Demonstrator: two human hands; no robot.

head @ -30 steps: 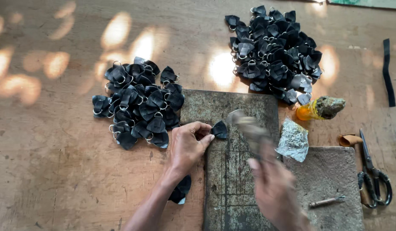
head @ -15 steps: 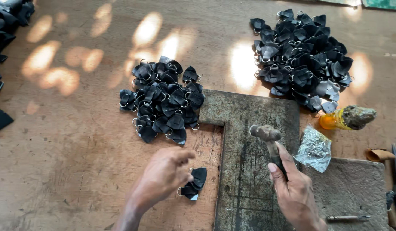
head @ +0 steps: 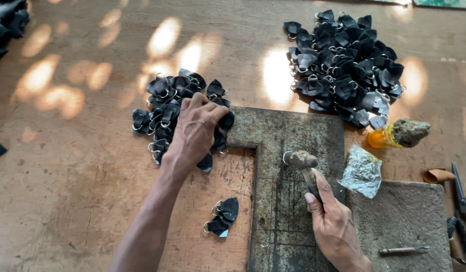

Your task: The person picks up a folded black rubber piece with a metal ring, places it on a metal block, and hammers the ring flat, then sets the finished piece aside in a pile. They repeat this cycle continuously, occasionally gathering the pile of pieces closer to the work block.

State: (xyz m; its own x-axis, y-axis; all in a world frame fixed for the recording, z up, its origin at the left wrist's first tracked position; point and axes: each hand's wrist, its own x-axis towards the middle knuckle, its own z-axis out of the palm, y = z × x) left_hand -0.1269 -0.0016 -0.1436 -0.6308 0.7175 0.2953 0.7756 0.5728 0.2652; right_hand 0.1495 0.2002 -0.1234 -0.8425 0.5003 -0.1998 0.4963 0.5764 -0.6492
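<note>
The right hand point(head: 336, 226) has its grip closed round the handle of a small hammer point(head: 306, 168), thumb laid along the shaft, the worn head resting on the rusty metal slab point(head: 293, 136) that lies on the wooden desk point(head: 82, 166). The left hand point(head: 195, 131) is stretched out to the near pile of black leather pieces point(head: 165, 108), palm down, fingers curled over the pile's right edge; whether its grip actually pinches one piece I cannot tell, since the fingertips are buried among them. Each piece in that pile carries a small metal ring.

Below the left forearm, just beside the slab's left edge, lie two or three loose black pieces with rings point(head: 223, 215), apart from the pile. To the right of the hammer a crumpled clear plastic bag point(head: 363, 171) rests across the edge between the slab and a grey stone block point(head: 399, 221); a thin metal punch point(head: 403, 250) lies on that block. Past the slab's far right corner lies an orange bottle with a crusted cap point(head: 396, 135), and beyond it a second, larger heap of black pieces point(head: 343, 65). Scissors point(head: 459, 211) lie at the right edge of the desk, with a curl of brown leather point(head: 437, 175) just beside them. Patches of sunlight spot the wood.
</note>
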